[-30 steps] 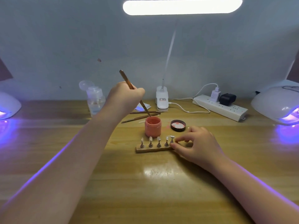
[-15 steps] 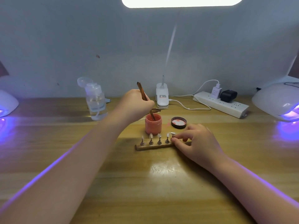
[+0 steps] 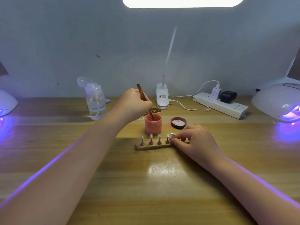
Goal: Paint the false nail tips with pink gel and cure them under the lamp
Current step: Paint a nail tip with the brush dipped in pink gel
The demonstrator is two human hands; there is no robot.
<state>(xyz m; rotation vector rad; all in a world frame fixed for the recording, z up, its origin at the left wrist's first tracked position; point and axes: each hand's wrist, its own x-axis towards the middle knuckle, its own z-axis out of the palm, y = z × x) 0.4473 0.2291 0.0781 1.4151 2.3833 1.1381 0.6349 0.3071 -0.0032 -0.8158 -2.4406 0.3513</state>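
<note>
At the centre of the frame the left hand [image 3: 134, 104] grips a brown brush [image 3: 143, 99] whose lower end dips into an open pink gel jar [image 3: 153, 125], with the jar's dark lid [image 3: 178, 122] lying just right of it on the wooden table [image 3: 162, 184]. Just below the jar, a wooden holder strip [image 3: 152, 146] carries a row of nail tips [image 3: 151, 136] on small stands, and the right hand [image 3: 196, 142] pinches the rightmost one [image 3: 172, 134] at the strip's right end. Along the back stand a clear pump bottle [image 3: 95, 101] at left, a clip lamp base [image 3: 162, 98] at centre and a power strip [image 3: 220, 105] at right, while 2 curing lamps [image 3: 277, 101] glow violet at the left and right edges.
</note>
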